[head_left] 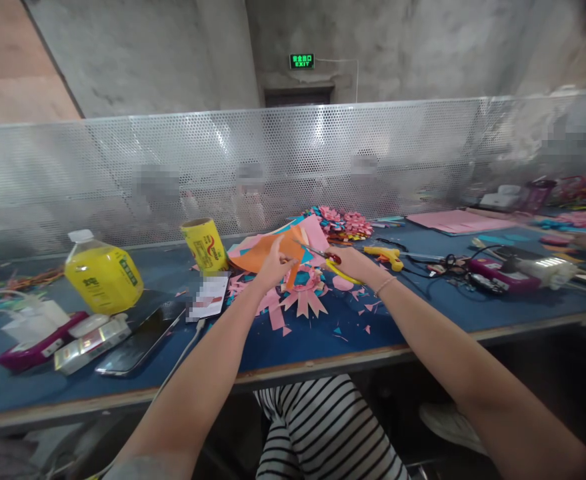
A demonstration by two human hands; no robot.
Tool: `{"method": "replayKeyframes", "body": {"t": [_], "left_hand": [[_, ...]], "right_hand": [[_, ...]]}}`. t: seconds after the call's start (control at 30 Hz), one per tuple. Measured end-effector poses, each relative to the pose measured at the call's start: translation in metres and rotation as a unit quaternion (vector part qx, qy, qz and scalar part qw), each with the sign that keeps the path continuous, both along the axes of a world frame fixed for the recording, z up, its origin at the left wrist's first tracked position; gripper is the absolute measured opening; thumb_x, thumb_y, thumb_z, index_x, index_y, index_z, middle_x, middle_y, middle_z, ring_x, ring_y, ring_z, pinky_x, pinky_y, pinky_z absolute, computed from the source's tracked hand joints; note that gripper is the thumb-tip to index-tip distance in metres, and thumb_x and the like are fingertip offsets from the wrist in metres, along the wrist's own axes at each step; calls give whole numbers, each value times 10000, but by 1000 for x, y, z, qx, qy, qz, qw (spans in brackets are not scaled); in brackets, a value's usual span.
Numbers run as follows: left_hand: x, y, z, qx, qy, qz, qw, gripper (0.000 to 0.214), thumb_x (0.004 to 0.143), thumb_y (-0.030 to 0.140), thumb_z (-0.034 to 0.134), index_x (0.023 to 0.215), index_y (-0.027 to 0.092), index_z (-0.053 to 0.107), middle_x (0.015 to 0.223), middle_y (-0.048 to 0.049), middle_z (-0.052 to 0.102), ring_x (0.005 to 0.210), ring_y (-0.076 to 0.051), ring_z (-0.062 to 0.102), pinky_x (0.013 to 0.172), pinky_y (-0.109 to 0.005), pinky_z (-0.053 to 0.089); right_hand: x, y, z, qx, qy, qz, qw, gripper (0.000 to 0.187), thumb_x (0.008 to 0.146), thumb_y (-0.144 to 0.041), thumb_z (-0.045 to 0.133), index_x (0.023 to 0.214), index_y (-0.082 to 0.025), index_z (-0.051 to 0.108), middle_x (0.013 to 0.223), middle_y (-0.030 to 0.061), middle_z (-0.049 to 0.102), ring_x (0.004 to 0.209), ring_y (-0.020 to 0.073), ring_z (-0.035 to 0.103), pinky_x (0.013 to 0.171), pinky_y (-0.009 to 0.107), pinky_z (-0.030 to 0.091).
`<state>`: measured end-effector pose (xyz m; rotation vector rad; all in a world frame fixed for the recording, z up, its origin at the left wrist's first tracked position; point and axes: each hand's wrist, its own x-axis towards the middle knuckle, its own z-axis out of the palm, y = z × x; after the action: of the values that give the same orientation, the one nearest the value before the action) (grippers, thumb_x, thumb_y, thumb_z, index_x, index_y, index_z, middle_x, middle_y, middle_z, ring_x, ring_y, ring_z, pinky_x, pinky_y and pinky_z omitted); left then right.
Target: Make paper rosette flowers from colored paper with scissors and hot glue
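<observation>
My left hand [273, 265] pinches an orange sheet of paper [265, 254] and holds it up over the blue table [323, 337]. In my right hand [353, 263] are scissors [329, 260] with red and yellow handles, their blades pointing left into the orange paper's edge. Below both hands lies a pink paper rosette with pointed ribbons [305, 297], ringed by pink, teal and red paper scraps. More pink and blue sheets are stacked behind the orange one.
A yellow juice bottle [101, 273], a yellow tape roll [205, 245], a phone [140, 339] and small packets lie at the left. A yellow glue gun [385, 254], cables and boxes lie at the right. Paper flowers [343, 223] sit by the perforated metal screen [293, 167]. Other people sit behind the screen.
</observation>
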<state>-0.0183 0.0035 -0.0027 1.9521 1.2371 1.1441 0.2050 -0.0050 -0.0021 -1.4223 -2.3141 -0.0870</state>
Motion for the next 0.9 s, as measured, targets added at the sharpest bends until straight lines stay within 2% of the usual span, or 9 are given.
{"method": "replayKeyframes", "body": {"t": [0.17,0.3,0.37,0.47,0.53,0.63,0.7,0.83,0.9], "left_hand": [[0,0,-1,-13,-9,0,1000,776,732,193,600,1388,142,189,677,32,598,600,-103,546,654,-244,443],[-3,5,-3,-9,-14,-1,1000,764,731,208,607,1383,137,216,692,29,601,569,-97,530,613,-233,435],[-4,8,-4,-4,-21,10,1000,700,728,220,607,1348,135,295,697,25,599,538,-94,515,576,-234,432],[-7,15,-4,-8,-44,49,998,487,703,187,606,1172,132,489,727,3,602,527,-92,514,556,-240,438],[-8,19,-4,-15,-64,83,994,341,667,151,620,1002,127,561,728,-9,599,555,-100,534,581,-251,450],[-9,22,-6,-20,-97,123,987,235,625,102,627,840,139,538,686,2,577,597,-108,556,624,-256,459],[-9,23,-7,-23,-121,141,982,242,610,75,618,796,156,485,647,26,554,582,-100,551,624,-251,460],[-7,21,-8,-21,-165,131,977,259,624,80,596,751,184,396,608,65,517,552,-85,543,603,-250,480],[-6,18,-6,-15,-174,112,978,228,636,88,586,713,183,393,602,66,502,561,-83,546,602,-256,492]], "right_hand": [[1,4,-2,20,50,40,998,315,849,-449,453,871,-158,572,735,41,628,655,143,528,592,221,330],[3,6,-1,20,43,10,999,289,845,-419,479,889,-152,581,789,60,643,698,154,550,614,224,339],[6,8,-1,8,33,-22,999,278,844,-398,492,920,-147,585,858,85,656,755,168,578,640,226,350],[11,12,-3,-21,4,-76,997,270,852,-349,482,965,-125,580,953,135,657,843,198,607,680,235,363],[14,15,-6,-59,-10,-108,992,280,850,-321,469,997,-108,574,984,156,656,863,216,617,681,243,372],[14,18,-12,-121,-35,-140,982,315,813,-296,497,1032,-85,578,989,169,662,867,235,628,648,247,383],[12,17,-14,-134,-67,-135,979,305,794,-282,507,997,-80,611,982,172,667,870,238,633,636,244,388],[10,13,-7,-111,-98,-93,985,264,777,-266,481,812,-117,695,876,157,696,796,226,647,643,254,410],[14,13,-2,-75,-77,-104,989,274,771,-248,464,776,-130,712,824,154,700,769,224,649,662,266,424]]}}
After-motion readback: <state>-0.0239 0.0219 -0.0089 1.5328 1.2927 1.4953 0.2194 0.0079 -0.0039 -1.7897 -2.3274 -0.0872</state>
